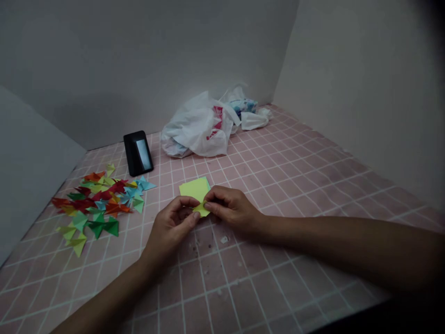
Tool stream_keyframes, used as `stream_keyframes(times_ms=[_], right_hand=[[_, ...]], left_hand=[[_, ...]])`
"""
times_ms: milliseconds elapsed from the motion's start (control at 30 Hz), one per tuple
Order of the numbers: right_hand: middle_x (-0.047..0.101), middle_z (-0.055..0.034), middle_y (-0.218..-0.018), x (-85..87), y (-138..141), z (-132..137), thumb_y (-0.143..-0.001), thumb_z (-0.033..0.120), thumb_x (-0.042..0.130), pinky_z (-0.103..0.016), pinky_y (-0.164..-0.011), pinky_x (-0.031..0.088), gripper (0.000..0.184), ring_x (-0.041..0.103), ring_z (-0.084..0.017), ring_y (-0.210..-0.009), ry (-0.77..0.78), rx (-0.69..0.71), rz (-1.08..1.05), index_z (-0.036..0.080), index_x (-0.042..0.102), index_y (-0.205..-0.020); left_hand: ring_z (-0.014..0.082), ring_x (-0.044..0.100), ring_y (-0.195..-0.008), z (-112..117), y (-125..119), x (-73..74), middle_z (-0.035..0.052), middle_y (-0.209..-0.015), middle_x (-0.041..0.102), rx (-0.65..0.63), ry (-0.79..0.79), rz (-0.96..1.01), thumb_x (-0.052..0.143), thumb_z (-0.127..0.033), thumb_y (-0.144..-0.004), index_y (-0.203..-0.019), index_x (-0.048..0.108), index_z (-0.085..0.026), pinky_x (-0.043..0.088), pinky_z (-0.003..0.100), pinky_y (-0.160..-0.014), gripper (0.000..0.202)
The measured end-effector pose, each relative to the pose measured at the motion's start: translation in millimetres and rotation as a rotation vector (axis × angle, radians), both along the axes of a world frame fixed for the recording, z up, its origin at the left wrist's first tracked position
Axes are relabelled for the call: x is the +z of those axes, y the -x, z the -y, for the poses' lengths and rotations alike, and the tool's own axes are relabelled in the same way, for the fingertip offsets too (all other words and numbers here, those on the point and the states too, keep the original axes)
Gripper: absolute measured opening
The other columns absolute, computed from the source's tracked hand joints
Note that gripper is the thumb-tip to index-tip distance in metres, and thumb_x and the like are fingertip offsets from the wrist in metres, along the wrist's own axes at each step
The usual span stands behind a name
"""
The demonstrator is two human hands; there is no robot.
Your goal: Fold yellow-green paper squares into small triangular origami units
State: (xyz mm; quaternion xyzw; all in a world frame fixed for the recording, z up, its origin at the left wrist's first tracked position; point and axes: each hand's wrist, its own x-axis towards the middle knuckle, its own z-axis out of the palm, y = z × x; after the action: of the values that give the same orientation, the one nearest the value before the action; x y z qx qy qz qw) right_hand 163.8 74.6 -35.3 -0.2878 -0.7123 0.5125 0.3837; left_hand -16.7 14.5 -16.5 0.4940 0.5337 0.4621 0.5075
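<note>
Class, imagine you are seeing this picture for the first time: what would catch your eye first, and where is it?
The colourful heap of folded paper triangles on the left of the pink tiled surface stands out first. At the centre, the left hand and right hand pinch a yellow-green paper sheet. At the back, a white plastic bag lies bunched up.

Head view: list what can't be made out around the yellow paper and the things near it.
- Head view, lower edge of the yellow paper: hidden by the left hand and right hand, so its folds can't be seen.
- Head view, folded paper pieces: they overlap, so they can't be counted.
- Head view, blue-patterned packet: partly hidden by the white plastic bag, so what it is stays unclear.
</note>
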Motion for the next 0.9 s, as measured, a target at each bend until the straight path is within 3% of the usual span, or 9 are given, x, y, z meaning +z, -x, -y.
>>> stream_keyframes(times_ms=[367, 767, 900], right_hand=[[0.056, 0.003, -0.065, 0.4, 0.1, 0.8, -0.089, 0.018, 0.058, -0.024, -0.06, 0.039, 0.01, 0.051, -0.011, -0.061, 0.008, 0.035, -0.001, 0.017, 0.061, -0.08], [0.055, 0.0031, -0.07, 3.0, 1.3, 4.0, -0.084, 0.015, 0.059, -0.022, -0.054, 0.039, 0.004, 0.05, -0.009, -0.059, 0.091, 0.065, -0.052, 0.018, 0.056, -0.083], [0.054, 0.0036, -0.071, 4.5, 0.5, 4.6, -0.083, 0.016, 0.059, -0.022, -0.05, 0.042, 0.005, 0.052, -0.008, -0.055, 0.199, 0.124, -0.09, 0.018, 0.055, -0.085]], left_hand=[[0.0135, 0.064, -0.073, 1.5, -0.9, 1.7, 0.0002, -0.08, 0.067, 0.048, 0.057, -0.027, 0.075, -0.031, -0.08, -0.085, 0.065, -0.017, 0.052, 0.025, -0.07, 0.018], [0.0076, 0.052, -0.052, 2.6, -6.3, 9.1, -0.0032, -0.07, 0.061, 0.049, 0.063, -0.037, 0.075, -0.029, -0.078, -0.086, 0.064, -0.018, 0.042, 0.019, -0.048, 0.017], [0.007, 0.049, -0.051, 2.7, -5.7, 8.3, -0.0039, -0.067, 0.058, 0.062, 0.066, -0.018, 0.075, -0.028, -0.078, -0.084, 0.064, -0.019, 0.039, 0.018, -0.046, 0.016]])
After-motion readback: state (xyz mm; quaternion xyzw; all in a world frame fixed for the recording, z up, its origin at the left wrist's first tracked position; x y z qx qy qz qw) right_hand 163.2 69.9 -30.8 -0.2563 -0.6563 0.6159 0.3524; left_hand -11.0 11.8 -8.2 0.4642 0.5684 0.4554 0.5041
